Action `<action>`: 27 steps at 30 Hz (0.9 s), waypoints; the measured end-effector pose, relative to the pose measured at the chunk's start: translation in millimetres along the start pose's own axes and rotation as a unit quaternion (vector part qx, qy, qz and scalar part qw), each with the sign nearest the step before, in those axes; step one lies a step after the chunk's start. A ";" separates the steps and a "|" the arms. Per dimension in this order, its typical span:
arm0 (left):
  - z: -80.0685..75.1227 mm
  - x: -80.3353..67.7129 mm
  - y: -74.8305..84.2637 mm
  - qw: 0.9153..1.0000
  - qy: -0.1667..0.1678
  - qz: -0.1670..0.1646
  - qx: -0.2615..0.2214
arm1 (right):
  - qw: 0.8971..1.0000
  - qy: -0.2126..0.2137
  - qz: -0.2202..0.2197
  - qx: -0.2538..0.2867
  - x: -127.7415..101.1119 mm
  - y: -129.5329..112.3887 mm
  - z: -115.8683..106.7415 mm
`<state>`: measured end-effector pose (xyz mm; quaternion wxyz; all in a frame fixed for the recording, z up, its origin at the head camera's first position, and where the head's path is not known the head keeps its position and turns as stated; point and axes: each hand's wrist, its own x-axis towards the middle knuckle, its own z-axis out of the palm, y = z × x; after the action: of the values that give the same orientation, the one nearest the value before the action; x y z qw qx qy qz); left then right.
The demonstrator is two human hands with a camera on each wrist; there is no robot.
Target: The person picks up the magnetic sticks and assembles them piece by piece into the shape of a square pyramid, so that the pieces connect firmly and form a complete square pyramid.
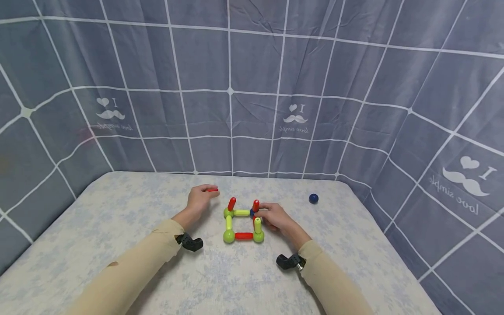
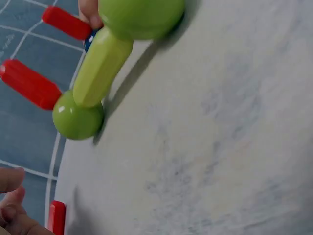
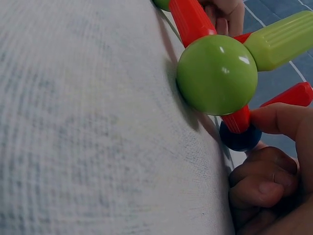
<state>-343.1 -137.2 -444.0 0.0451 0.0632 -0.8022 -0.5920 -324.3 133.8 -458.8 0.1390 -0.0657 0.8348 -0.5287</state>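
Observation:
A frame of green balls and red and yellow-green rods stands on the table, with a green ball (image 1: 229, 236) at its near left corner. A dark blue ball (image 3: 239, 136) forms the far right corner. My right hand (image 1: 275, 216) pinches this ball where a red rod joins it; another red rod (image 1: 256, 205) points up from it. Left of the frame, my left hand (image 1: 198, 199) has its fingertips at a loose red rod (image 1: 212, 190). In the left wrist view that rod (image 2: 56, 218) shows beside the fingers; whether they grip it is unclear.
A separate dark blue ball (image 1: 313, 198) lies farther right on the pale patterned table (image 1: 220, 280). Grey-blue checked curtains (image 1: 252, 113) hang behind the table and along its sides.

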 end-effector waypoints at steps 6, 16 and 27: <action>5.3 13.3 -9.8 1.000 0.007 -0.008 0.015 | 1.000 0.002 0.002 0.007 -1.5 1.0 -0.4; 8.8 28.8 -13.5 0.996 0.032 0.014 0.078 | 1.000 0.011 0.008 -0.006 0.3 -0.8 3.4; 10.9 34.0 -14.0 0.995 0.034 0.005 0.099 | 1.000 0.017 0.008 -0.020 -1.0 -0.6 2.8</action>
<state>-377.6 -136.3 -460.7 0.0686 0.0830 -0.8551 -0.5071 -322.5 131.4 -459.1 0.1272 -0.0527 0.8482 -0.5114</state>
